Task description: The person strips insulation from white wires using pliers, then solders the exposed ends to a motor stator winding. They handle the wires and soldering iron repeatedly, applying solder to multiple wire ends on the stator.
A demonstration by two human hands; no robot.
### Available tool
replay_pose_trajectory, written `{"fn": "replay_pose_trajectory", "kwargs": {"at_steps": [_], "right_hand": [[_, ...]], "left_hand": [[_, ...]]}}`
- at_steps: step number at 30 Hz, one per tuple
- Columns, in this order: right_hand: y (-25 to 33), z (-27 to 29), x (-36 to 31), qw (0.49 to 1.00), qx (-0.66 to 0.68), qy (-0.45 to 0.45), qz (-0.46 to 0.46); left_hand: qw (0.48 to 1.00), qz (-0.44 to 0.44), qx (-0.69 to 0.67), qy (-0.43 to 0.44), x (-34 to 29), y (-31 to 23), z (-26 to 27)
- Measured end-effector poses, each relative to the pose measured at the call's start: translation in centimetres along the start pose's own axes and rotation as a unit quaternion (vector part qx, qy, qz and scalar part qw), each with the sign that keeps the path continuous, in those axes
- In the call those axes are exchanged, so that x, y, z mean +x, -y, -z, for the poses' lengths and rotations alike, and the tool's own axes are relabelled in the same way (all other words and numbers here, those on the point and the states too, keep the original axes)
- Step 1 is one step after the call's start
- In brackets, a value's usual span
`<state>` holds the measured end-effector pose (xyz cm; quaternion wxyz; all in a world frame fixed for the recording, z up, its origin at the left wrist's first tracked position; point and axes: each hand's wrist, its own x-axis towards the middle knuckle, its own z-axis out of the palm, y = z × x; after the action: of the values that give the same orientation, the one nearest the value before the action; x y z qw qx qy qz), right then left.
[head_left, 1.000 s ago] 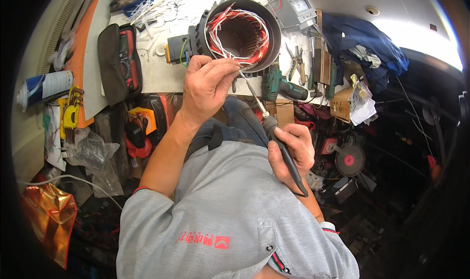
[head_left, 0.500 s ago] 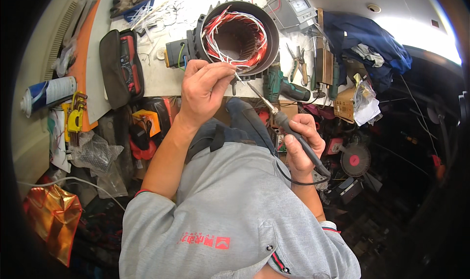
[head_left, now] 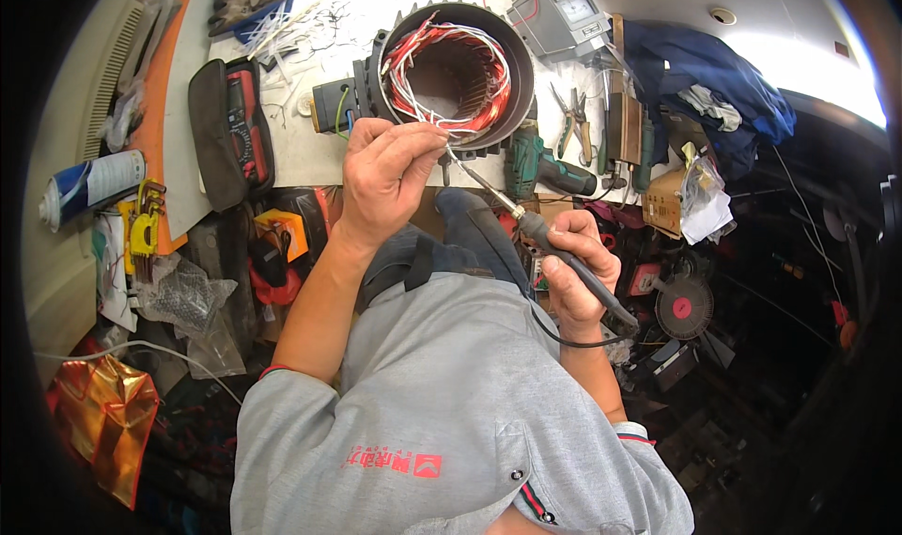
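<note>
My left hand [head_left: 393, 170] pinches a thin white wire [head_left: 451, 147] at the near rim of a dark motor housing [head_left: 522, 103]. Inside that housing runs a ring of windings [head_left: 496, 101] in red and white strands. My right hand [head_left: 583, 270] is closed round the dark handle of a soldering iron [head_left: 534, 227], whose black cord loops back below the wrist. The iron's tip points up and left and meets the wire close to my left fingertips; whether solder is there is too small to tell.
A red multimeter [head_left: 246, 126] in a black case lies left of the housing. To the right are a green power drill [head_left: 540, 169], pliers [head_left: 571, 126] and a grey meter [head_left: 567, 14]. Wire scraps [head_left: 315, 28] litter the bench's far left. A spray can [head_left: 92, 186] lies at far left.
The soldering iron's tip has moved up and left to the wire, with my right hand shifting slightly the same way. My left hand keeps its pinch, barely moved.
</note>
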<state>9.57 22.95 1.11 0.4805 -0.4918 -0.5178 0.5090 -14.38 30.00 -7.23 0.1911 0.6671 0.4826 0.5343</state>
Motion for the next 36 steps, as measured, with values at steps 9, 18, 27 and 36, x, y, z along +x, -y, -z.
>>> {"fn": "replay_pose_trajectory", "kwargs": {"at_steps": [9, 18, 27, 36], "right_hand": [[-0.21, 0.16, 0.04, 1.000, -0.004, 0.008, 0.005], [-0.30, 0.24, -0.13, 1.000, -0.006, 0.012, -0.004], [-0.01, 0.02, -0.15, 1.000, -0.019, 0.016, 0.004], [0.27, -0.14, -0.12, 0.999, -0.043, 0.018, 0.013]], "left_hand": [[0.999, -0.007, 0.038, -0.002, -0.06, 0.08, -0.12], [0.999, -0.001, 0.044, 0.008, 0.27, -0.04, 0.08], [0.999, 0.009, 0.036, 0.024, 0.26, -0.18, 0.31], [0.999, 0.006, 0.039, 0.022, 0.29, -0.15, 0.31]]}}
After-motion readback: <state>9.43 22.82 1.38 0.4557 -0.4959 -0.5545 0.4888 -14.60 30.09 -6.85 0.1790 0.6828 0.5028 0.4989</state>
